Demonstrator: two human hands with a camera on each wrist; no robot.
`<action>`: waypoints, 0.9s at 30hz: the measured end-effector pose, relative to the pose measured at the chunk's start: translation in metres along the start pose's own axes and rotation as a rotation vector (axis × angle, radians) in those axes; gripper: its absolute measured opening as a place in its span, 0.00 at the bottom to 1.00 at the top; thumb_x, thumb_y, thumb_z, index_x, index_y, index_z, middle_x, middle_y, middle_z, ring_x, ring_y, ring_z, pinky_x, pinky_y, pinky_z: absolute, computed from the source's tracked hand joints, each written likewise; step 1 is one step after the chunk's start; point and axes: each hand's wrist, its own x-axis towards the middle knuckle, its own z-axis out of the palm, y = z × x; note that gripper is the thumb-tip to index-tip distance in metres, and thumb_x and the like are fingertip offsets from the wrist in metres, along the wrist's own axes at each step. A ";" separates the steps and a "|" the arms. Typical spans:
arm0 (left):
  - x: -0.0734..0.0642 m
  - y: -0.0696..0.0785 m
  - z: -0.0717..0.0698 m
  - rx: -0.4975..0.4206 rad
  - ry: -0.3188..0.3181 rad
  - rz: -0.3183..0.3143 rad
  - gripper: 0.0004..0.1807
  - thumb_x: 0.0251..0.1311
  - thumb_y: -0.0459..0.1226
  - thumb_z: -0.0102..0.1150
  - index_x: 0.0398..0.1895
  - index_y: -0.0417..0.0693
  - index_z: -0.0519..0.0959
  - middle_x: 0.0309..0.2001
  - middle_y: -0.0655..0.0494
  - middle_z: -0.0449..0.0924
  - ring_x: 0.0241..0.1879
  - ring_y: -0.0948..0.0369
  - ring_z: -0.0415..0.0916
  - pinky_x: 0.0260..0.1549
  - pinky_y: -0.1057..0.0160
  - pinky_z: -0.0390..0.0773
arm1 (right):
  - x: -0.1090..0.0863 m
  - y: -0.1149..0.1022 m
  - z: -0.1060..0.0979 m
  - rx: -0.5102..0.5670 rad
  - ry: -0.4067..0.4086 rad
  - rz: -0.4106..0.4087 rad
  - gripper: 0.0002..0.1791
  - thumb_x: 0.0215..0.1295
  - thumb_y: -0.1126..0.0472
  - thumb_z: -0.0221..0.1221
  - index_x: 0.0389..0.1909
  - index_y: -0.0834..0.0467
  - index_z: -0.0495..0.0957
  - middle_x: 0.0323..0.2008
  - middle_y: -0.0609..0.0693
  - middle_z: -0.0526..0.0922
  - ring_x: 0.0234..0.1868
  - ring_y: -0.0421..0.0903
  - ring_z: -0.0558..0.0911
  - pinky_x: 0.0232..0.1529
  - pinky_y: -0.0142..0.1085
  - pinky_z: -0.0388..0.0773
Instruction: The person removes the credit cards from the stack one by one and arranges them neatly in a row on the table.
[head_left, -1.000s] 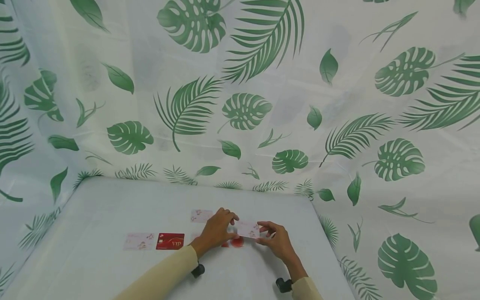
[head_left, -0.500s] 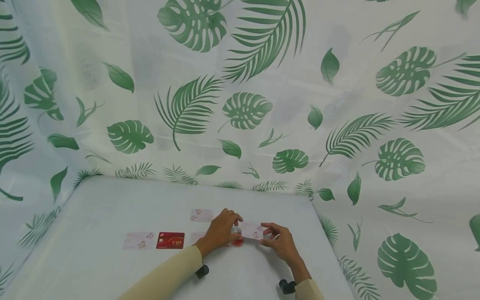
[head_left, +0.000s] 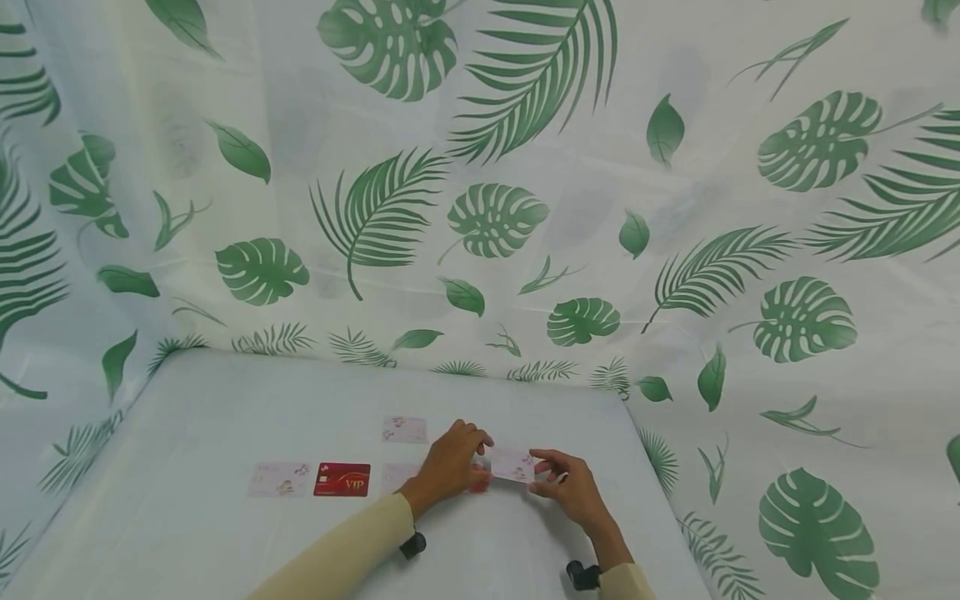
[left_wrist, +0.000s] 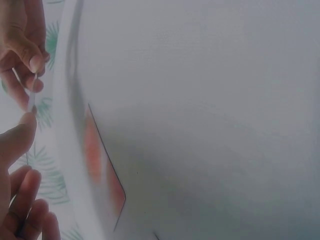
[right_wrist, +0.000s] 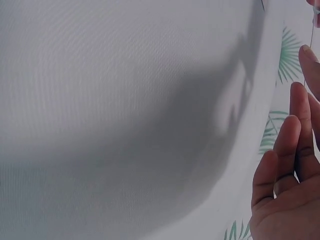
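A pale pink card with a flower print (head_left: 512,464) is held up over the table between both hands. My left hand (head_left: 448,460) pinches its left end, and my right hand (head_left: 567,485) pinches its right end between thumb and fingers. From the left wrist the raised card (left_wrist: 31,100) shows nearly edge-on, with both hands (left_wrist: 22,200) near it. Beneath and behind the left hand lies a card with red shapes (head_left: 480,480), partly covered in the head view; the left wrist view shows more of this red-patterned card (left_wrist: 95,150) flat on the table.
On the white table (head_left: 187,533), a red VIP card (head_left: 342,480) lies beside a pink flowered card (head_left: 279,480). Another pink card (head_left: 405,429) lies farther back, and a pale card (head_left: 396,477) is partly behind the left forearm. A leaf-patterned curtain (head_left: 487,275) encloses the table.
Both hands have shifted a little to the right, carrying the pink flowered card with them. The cards on the table stay where they were.
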 end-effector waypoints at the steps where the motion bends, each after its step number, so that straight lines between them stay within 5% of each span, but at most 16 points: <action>1: 0.000 0.001 0.001 0.001 0.002 0.002 0.26 0.50 0.46 0.85 0.51 0.51 0.86 0.38 0.59 0.82 0.40 0.64 0.68 0.38 0.70 0.75 | 0.000 0.001 -0.001 -0.002 -0.002 0.003 0.31 0.51 0.66 0.80 0.58 0.46 0.87 0.41 0.46 0.88 0.39 0.45 0.77 0.38 0.33 0.71; 27: 0.004 0.013 0.026 0.071 0.021 0.015 0.26 0.46 0.47 0.86 0.47 0.49 0.87 0.35 0.59 0.83 0.38 0.62 0.73 0.39 0.67 0.77 | -0.006 0.016 -0.009 0.012 0.003 0.077 0.31 0.52 0.74 0.75 0.58 0.50 0.87 0.42 0.50 0.87 0.39 0.46 0.76 0.34 0.32 0.71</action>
